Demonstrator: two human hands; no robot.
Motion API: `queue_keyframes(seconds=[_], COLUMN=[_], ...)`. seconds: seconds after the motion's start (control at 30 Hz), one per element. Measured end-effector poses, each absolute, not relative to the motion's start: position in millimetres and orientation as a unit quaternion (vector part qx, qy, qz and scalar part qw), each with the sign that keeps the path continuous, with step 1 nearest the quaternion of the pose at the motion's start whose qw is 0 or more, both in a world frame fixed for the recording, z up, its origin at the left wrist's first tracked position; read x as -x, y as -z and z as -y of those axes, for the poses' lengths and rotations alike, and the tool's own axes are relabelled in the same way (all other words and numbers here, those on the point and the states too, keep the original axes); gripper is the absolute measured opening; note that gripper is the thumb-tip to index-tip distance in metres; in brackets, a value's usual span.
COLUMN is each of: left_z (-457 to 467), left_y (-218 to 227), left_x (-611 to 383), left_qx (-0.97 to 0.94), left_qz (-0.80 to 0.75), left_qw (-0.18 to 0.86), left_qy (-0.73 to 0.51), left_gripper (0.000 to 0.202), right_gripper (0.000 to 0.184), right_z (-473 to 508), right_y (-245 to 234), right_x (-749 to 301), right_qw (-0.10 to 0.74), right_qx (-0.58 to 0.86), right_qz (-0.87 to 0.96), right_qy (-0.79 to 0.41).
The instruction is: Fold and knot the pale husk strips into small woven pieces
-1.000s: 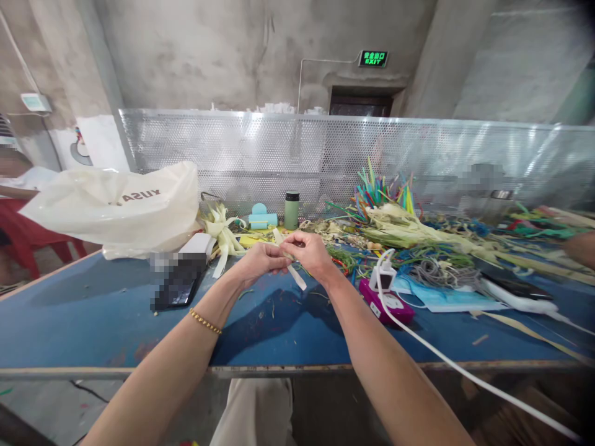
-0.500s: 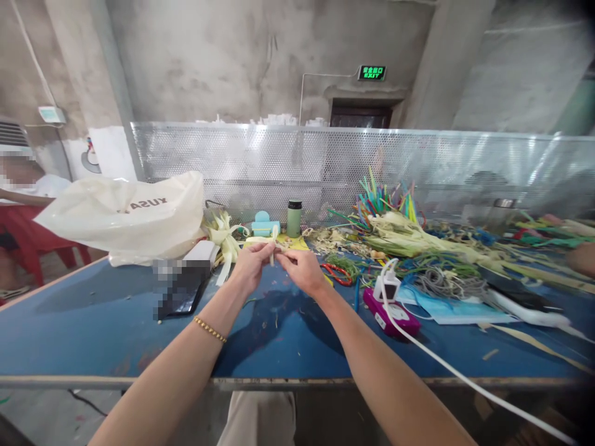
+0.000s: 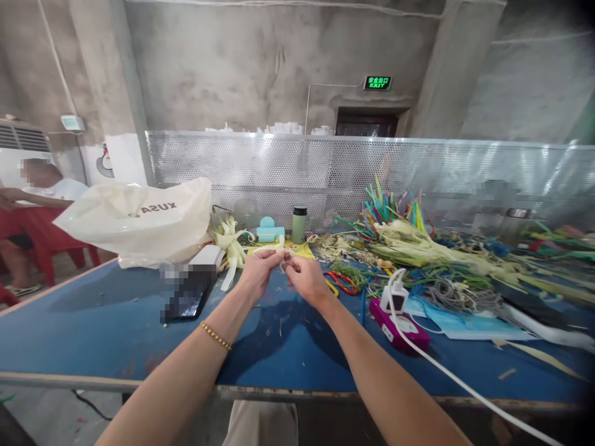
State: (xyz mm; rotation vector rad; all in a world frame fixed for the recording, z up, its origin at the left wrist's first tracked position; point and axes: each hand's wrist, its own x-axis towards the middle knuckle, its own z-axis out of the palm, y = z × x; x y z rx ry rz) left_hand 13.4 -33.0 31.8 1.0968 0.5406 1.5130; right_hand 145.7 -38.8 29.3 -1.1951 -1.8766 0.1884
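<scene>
My left hand is closed in a pinch on a pale strip of corn husk, held above the middle of the blue table. Touching it from the other side, my right hand pinches the same strip, the fingertips of both hands meeting. Part of the strip sticks up above the fingers; the rest is hidden by them. Just behind my left hand lies a bundle of pale husk strips. Red-handled scissors rest to the right of my right hand.
A white plastic bag and a dark phone are at left. A green bottle stands behind my hands. At right are a husk pile, a purple power socket and a white cable. A person sits far left.
The view has shifted slightly, so the scene sits a little lower and to the right. My hands have drawn closer together on the husk strip.
</scene>
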Motion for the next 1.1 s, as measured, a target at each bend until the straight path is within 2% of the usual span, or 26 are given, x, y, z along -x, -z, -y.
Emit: queue_keyframes(seconds=[0.5,0.63,0.7,0.77,0.83,0.93,1.1], left_z=[29.7,27.3,29.5,33.5,37.6,40.7,39.3], left_y=[-36.2,-35.2,-36.6,-38.3,-39.2,-37.9,-33.7], left_x=[-9.7,-7.6,-7.5,-8.8,-10.9,-13.1,-11.6], left_qx=[-0.415,-0.455,-0.497,-0.544,-0.581,-0.619,-0.646], left_qz=[-0.255,-0.259,-0.260,-0.252,-0.245,-0.231,-0.243], left_qw=[0.542,0.504,0.476,0.463,0.476,0.506,0.515], left_qy=[-0.685,-0.687,-0.678,-0.653,-0.613,-0.555,-0.509], left_gripper=[0.033,0.034,0.032,0.030,0.030,0.033,0.031], right_gripper=[0.022,0.021,0.020,0.018,0.020,0.036,0.033], right_z=[39.9,35.3,30.7,27.7,28.2,33.4,35.6], right_y=[-27.3,-29.5,-34.2,-40.6,-46.3,-49.9,-47.2], right_x=[-142.0,-150.5,-159.6,-168.2,-172.6,-170.4,-165.2], right_qw=[0.418,0.413,0.432,0.523,0.585,0.576,0.600], right_qx=[0.481,0.476,0.487,0.513,0.495,0.411,0.382], right_qz=[0.767,0.766,0.741,0.662,0.607,0.628,0.621], right_qy=[-0.073,-0.127,-0.167,-0.157,-0.209,-0.323,-0.330])
